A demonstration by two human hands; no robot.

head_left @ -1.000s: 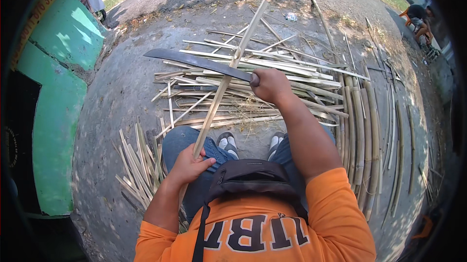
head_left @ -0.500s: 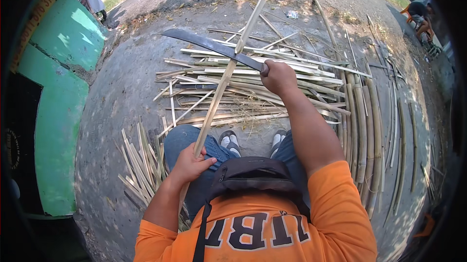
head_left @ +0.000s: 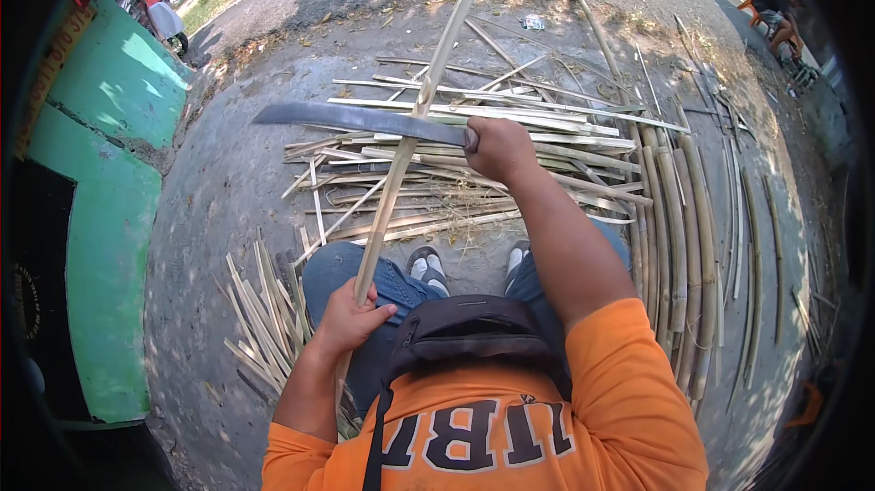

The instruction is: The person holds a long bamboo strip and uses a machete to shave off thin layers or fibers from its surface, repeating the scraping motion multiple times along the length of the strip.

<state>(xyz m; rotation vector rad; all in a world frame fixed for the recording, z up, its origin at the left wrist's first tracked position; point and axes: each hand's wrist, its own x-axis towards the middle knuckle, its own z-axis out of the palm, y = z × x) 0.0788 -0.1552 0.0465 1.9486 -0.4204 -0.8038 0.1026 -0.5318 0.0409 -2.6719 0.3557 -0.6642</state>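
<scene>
My left hand [head_left: 351, 318] is closed round the lower part of a long bamboo strip [head_left: 394, 190], which slants up and away from me past my left knee. The handle of a machete is gripped in my right hand [head_left: 501, 150]. Its long dark blade [head_left: 346, 117] points left and lies across the strip, just below a node, seeming to touch it. Beneath both, a pile of split bamboo strips [head_left: 547, 131] lies crosswise on the ground in front of my feet.
Another bundle of split strips [head_left: 260, 309] lies by my left leg. Whole bamboo poles [head_left: 679, 245] lie lengthwise on the right. A green wall [head_left: 109, 263] stands at the left. Far right, another person [head_left: 779, 21] sits on an orange chair. A black bag [head_left: 478, 336] rests at my waist.
The machete has moved left and toward me along the strip, and its blade has turned closer to level. My left hand keeps its hold, and the strip's far end has shifted slightly left.
</scene>
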